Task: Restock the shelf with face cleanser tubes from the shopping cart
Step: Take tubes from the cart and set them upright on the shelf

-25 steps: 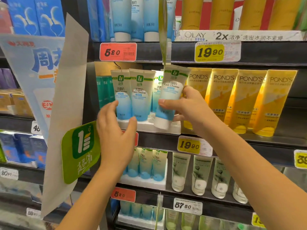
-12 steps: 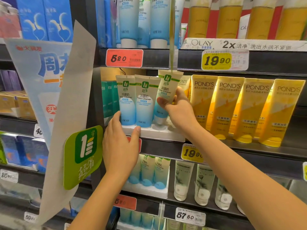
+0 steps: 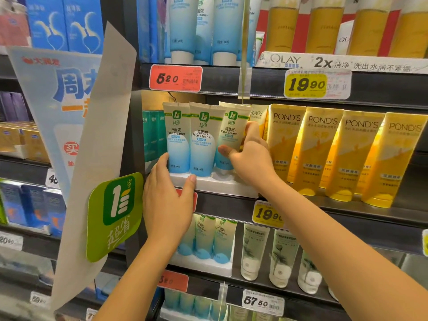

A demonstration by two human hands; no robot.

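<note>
Face cleanser tubes (image 3: 202,144), cream above and blue below with a green logo, are being added to the dark metal shelf (image 3: 224,207) that runs across the middle of the view. A row of yellow Pond's tubes (image 3: 322,149) is lined up along the right part of that shelf. A white moulded tray (image 3: 220,187) is set at its left end, so that the cleanser tubes can be stood cap-down and facing outward.

Two tubes are already seated in the tray's left and middle places. A third tube (image 3: 231,135) is held over the right-hand place, tilted with its top leaning right and its cap low at the tray. Whether the cap is fully seated cannot be told.

The left hand (image 3: 166,205) is laid against the tray's left front corner, probably to steady it while the tube is pushed in. Its digits are nearly straight, the thumb is pressed on the front lip, and nothing is clasped.

The right hand (image 3: 252,158) is closed on the third tube. The thumb is set across the tube's printed face and the fingers (image 3: 253,130) are curled behind its right edge, a grip that suits steering the cap downward. No shopping cart is in view.
</note>
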